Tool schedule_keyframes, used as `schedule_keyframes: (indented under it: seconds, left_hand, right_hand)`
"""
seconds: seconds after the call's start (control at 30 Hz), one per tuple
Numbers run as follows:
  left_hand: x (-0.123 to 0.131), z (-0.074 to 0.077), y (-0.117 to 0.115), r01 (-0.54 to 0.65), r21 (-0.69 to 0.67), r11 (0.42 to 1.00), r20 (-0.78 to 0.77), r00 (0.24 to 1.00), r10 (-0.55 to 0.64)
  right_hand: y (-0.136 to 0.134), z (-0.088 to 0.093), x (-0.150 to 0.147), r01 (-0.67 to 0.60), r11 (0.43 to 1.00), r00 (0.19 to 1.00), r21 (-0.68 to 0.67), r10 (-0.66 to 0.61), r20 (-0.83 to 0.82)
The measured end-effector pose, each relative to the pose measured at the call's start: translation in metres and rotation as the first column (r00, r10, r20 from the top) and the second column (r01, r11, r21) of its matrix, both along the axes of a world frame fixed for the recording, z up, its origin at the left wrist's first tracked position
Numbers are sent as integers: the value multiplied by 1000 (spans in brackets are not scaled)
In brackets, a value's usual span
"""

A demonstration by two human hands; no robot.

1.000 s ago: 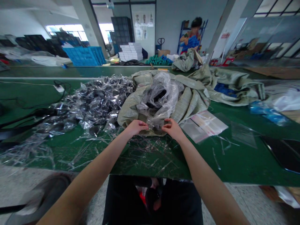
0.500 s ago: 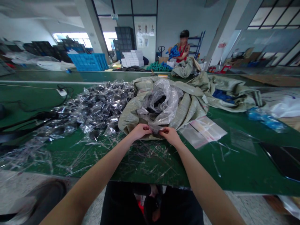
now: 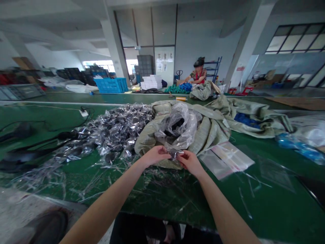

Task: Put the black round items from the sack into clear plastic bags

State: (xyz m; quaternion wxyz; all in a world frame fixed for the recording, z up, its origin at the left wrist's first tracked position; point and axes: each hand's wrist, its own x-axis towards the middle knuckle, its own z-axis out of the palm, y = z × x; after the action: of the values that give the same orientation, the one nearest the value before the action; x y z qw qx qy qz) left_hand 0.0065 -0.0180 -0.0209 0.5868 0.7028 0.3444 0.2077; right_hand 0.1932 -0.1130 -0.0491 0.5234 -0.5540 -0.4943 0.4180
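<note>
My left hand (image 3: 156, 155) and my right hand (image 3: 189, 162) pinch opposite sides of a small clear bag with a dark round item (image 3: 174, 154) in it. Both are at the front edge of an open woven sack (image 3: 147, 139). A crumpled clear plastic liner (image 3: 191, 127) lines the sack, with dark items inside. Left of the sack lies a big heap of dark items in clear bags (image 3: 119, 125). Flat clear bags (image 3: 230, 157) lie to the right of my right hand.
Thin plastic strips (image 3: 86, 179) litter the green table (image 3: 269, 217). A second woven sack (image 3: 269, 118) holding something blue lies at right. Black straps (image 3: 38, 149) are at left. Across the table are a blue crate (image 3: 111, 85) and a person (image 3: 199, 73) handling blue items.
The view has tilted up and turned a little left. My hands still hold the small bag, which now shows the dark item more clearly. The person opposite has lowered the blue items.
</note>
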Motion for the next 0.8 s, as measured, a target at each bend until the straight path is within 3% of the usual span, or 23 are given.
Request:
schedule_keyframes:
  seconds: [0.17,0.27,0.3,0.37,0.43,0.5,0.57,0.6,0.63,0.7,0.8]
  left_hand:
    - [9,7,0,-23,127,992,-3,1000,24]
    - [3,31,28,-180,236,955,24,983,180]
    - [-1,43,44,-275,300,913,28,960,280]
    - [-10,69,79,-479,427,767,45,859,511]
    - [-15,91,110,-468,590,658,-88,773,628]
    - [-12,102,129,-398,734,550,-159,687,709]
    - [2,98,131,-331,830,448,-126,671,731]
    - [13,91,128,-262,858,441,-139,708,692]
    - [26,82,122,-170,871,461,-184,758,626]
    - [54,58,111,94,817,569,-393,813,429]
    - [91,22,102,198,735,648,-527,769,363]
  right_hand:
    - [0,6,7,34,999,996,4,-35,79]
    - [-6,27,28,184,982,955,48,-190,230]
    - [-10,35,37,224,972,926,70,-235,297]
    - [-22,48,58,260,959,841,116,-283,461]
    - [-36,53,77,275,953,708,129,-292,643]
    - [-50,47,92,298,949,538,101,-255,803]
    - [-63,33,100,324,945,375,42,-169,912]
    - [-67,26,102,333,943,309,7,-116,944]
    - [-71,19,102,336,941,258,-31,-60,964]
    - [-76,8,100,329,940,190,-95,33,981]
    - [-79,3,93,329,935,128,-133,95,987]
